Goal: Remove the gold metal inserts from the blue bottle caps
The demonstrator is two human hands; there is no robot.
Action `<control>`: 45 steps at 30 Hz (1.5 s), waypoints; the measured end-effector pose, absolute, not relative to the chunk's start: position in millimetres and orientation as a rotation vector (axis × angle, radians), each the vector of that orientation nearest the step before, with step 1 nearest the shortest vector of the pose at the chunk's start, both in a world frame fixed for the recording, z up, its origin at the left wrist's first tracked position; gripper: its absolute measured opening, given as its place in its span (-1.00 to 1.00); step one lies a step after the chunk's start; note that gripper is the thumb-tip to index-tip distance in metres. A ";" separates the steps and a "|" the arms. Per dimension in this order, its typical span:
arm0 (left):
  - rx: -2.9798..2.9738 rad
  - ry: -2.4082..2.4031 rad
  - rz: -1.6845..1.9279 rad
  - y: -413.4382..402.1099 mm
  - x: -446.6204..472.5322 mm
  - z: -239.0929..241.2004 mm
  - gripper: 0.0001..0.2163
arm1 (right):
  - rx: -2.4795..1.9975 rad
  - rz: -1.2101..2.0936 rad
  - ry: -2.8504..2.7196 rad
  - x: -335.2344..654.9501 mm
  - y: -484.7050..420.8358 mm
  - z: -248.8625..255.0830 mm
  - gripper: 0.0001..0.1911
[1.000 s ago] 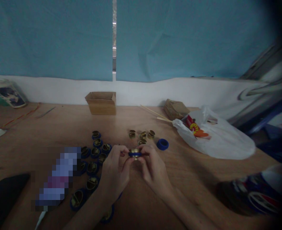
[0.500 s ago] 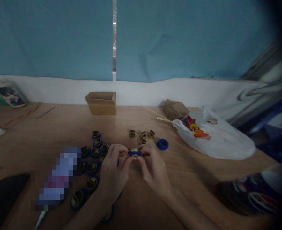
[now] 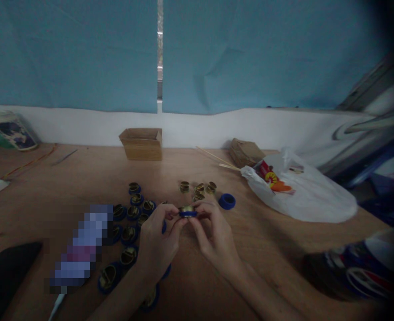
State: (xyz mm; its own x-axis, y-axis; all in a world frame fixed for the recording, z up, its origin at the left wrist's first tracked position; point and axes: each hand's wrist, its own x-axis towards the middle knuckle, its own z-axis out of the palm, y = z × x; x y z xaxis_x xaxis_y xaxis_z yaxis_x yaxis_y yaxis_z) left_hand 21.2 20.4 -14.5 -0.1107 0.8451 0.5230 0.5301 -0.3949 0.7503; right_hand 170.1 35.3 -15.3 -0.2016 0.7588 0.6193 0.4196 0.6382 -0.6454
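Note:
Between my two hands, above the wooden table, is a brass-coloured round fitting with a blue ring around it. My left hand pinches its left side with thumb and fingers, and my right hand pinches the right side. Several like fittings with blue rings lie to the left, some partly hidden behind my left hand and forearm. Beyond my hands sit several bare brass fittings. A loose blue ring lies just right of them.
A small open cardboard box stands at the back by the wall. To the right are a brown paper packet, a white plastic bag and a lying Pepsi bottle. A pixelated phone-like object with a white cable lies left.
The blue ring sits slightly lower around the brass fitting, with more brass showing above it. My hands have shifted only slightly; the other things have stayed in place.

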 end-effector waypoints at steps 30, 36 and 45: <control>1.954 1.518 1.446 16.9 23.6 -15.2 -0.89 | -0.964 0.424 -1.909 173.4 37.2 -19.8 -0.86; 1.944 1.478 1.438 18.0 24.6 -17.2 -0.88 | -0.957 0.420 -1.898 172.7 35.9 -17.4 -0.86; 1.761 1.519 1.367 25.1 21.5 -18.4 -0.92 | -1.007 1.052 -1.541 167.7 37.9 -6.3 -0.89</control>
